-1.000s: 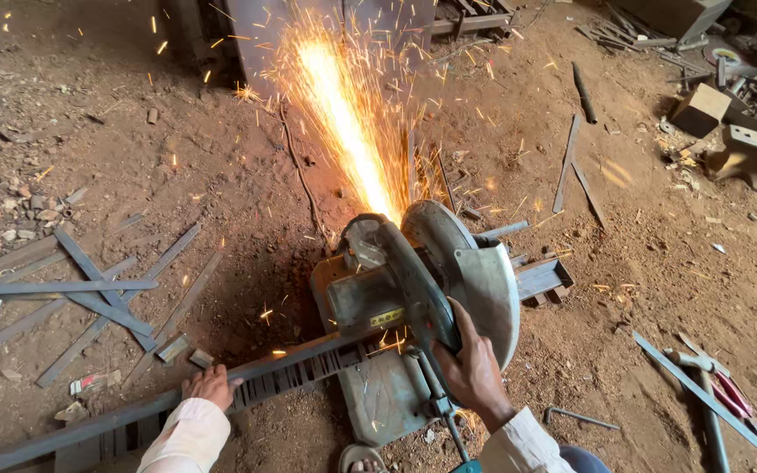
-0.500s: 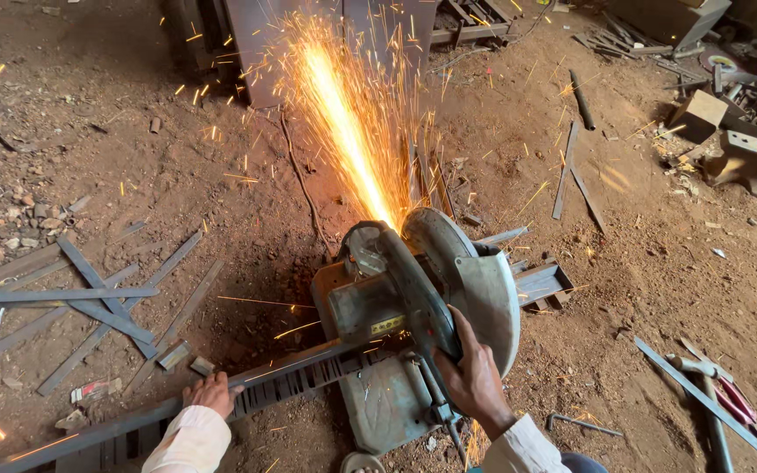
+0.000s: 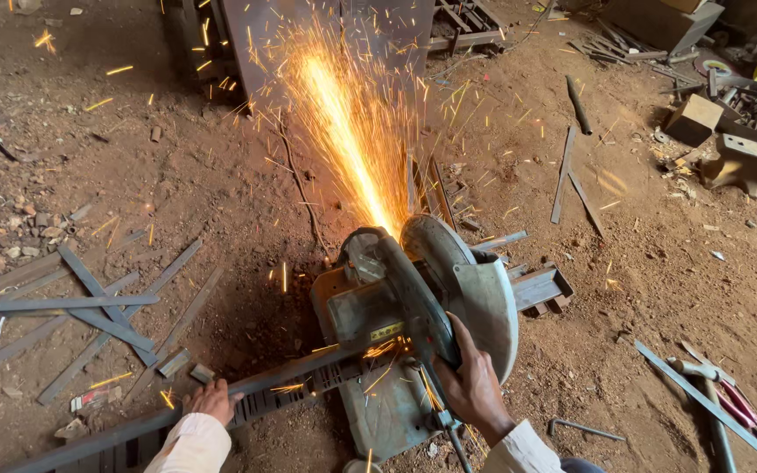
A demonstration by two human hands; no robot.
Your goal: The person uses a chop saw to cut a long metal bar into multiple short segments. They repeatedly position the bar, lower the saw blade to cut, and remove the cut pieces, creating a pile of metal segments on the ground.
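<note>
A grey metal chop saw (image 3: 413,307) sits on the dirt floor, its blade guard (image 3: 475,289) lowered. My right hand (image 3: 470,385) grips the saw's handle from above. A long grey metal bar (image 3: 291,377) runs from lower left into the saw. My left hand (image 3: 212,401) presses down on that bar, left of the saw. A bright orange jet of sparks (image 3: 343,149) shoots away from the blade toward the far side. The blade's contact with the bar is hidden by the saw body.
Cut flat metal strips (image 3: 89,307) lie scattered at the left. More strips (image 3: 571,180) lie to the right of the sparks. A hammer (image 3: 707,390) and red-handled tool (image 3: 738,407) rest at lower right. Metal frames (image 3: 449,22) and boxes (image 3: 694,118) stand far behind.
The spark jet keeps streaming and flickers in shape. Both hands and the saw hold nearly the same position; the view has shifted only slightly.
</note>
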